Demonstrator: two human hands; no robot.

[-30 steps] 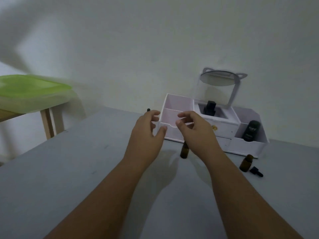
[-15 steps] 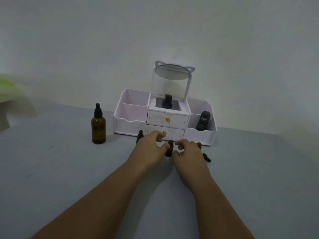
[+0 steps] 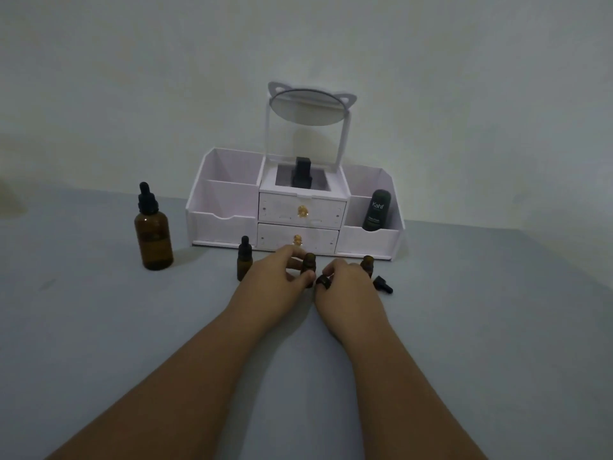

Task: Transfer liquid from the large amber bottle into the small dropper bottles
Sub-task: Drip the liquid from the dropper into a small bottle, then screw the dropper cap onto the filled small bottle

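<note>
amber large bottle (image 3: 153,234): upright toward the table's (image 3: 99,343) far edge, dropper cap on, well left of both our hands.
capped small bottle (image 3: 244,263): upright, between that bottle and our hands.
left hand (image 3: 270,277): fingers curled round the open small bottle (image 3: 309,261), which stands upright.
right hand (image 3: 346,288): pinching a black cap (image 3: 322,282), just beside that bottle.
third small bottle (image 3: 367,264): open, behind our right hand; a loose dropper cap (image 3: 383,284) lies beside it.
coming move: we judge the left hand nearer the amber large bottle; its long axis is vertical, so we would reach leftward.
</note>
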